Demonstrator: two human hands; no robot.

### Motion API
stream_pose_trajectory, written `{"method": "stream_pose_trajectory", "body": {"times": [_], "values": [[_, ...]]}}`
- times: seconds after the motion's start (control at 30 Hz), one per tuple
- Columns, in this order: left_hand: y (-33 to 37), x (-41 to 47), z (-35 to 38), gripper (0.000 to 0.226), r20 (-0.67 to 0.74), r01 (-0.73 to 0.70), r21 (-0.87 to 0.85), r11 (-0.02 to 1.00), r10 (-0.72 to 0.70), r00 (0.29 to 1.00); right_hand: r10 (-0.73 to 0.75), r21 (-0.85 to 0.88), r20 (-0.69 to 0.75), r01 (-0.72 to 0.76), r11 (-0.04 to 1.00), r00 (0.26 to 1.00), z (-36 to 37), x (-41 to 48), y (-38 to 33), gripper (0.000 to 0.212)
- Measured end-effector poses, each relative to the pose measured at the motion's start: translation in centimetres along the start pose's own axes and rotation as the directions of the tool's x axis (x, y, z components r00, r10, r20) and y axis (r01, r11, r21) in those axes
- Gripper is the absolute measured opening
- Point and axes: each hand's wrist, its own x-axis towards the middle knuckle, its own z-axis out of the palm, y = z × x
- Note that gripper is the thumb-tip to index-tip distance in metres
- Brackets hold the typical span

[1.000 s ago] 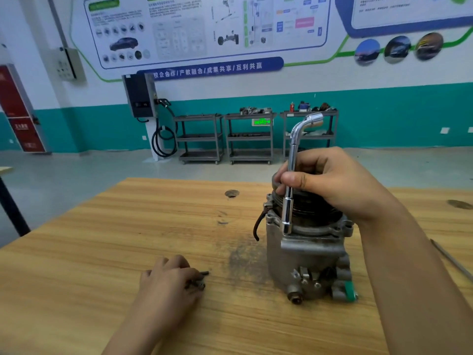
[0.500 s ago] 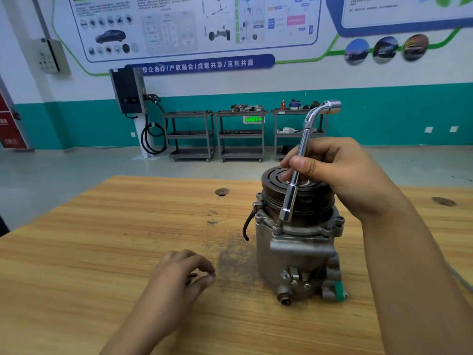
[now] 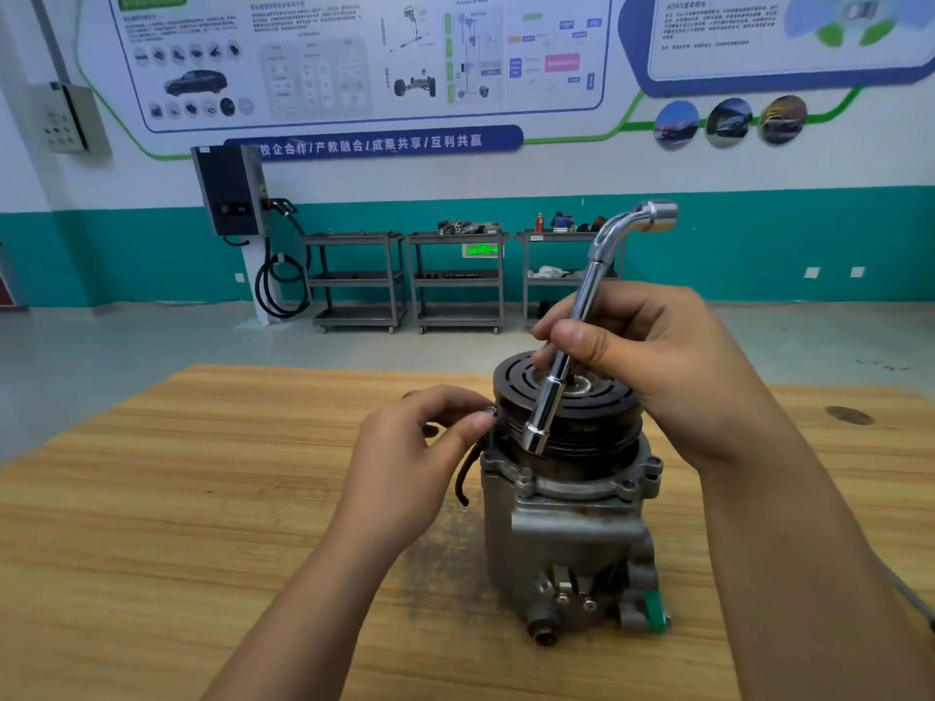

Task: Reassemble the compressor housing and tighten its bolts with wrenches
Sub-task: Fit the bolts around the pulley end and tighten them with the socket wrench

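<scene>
1. Compressor housing [image 3: 566, 538], head view: grey cast metal, scuffed, standing upright on the wooden table [image 3: 202, 498], right of centre. A black grooved pulley [image 3: 602, 397] sits on top and a green cap [image 3: 655, 607] is at its base.
2. Left hand [image 3: 405, 473]: thumb and forefinger pinch a small bolt [image 3: 490, 411] at the housing's left flange.
3. Right hand [image 3: 673, 376]: fingers curled round a chrome L-shaped socket wrench [image 3: 582, 316], which is tilted over the pulley.
4. Writing: blue wall banner [image 3: 372, 144] reads "校企合作/产教融合/成果共享/互利共赢".

The grey metal compressor [image 3: 566, 538] stands upright on the table [image 3: 202, 498], with its black grooved pulley [image 3: 597, 397] on top. The right hand [image 3: 657, 371] grips a chrome L-shaped socket wrench [image 3: 589, 290] slanted across the pulley. The left hand [image 3: 405, 457] pinches a small bolt [image 3: 491, 411] beside the pulley's left edge.
</scene>
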Motion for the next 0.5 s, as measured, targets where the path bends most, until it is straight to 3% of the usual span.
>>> {"method": "stream_pose_trajectory", "body": {"times": [0.33,0.5], "values": [[-1.4,0.2,-0.3,0.024,0.037,-0.081,0.002,0.997,0.081,0.996,-0.046,-0.003,-0.055,0.046,0.999,0.997,0.6,0.2,0.1,0.017],[-1.8,0.0,0.0,0.023,0.013,-0.078,-0.095,0.992,0.080,0.997,-0.089,-0.065,-0.123,0.081,0.995,0.988,1.9,0.5,0.3,0.021]]}}
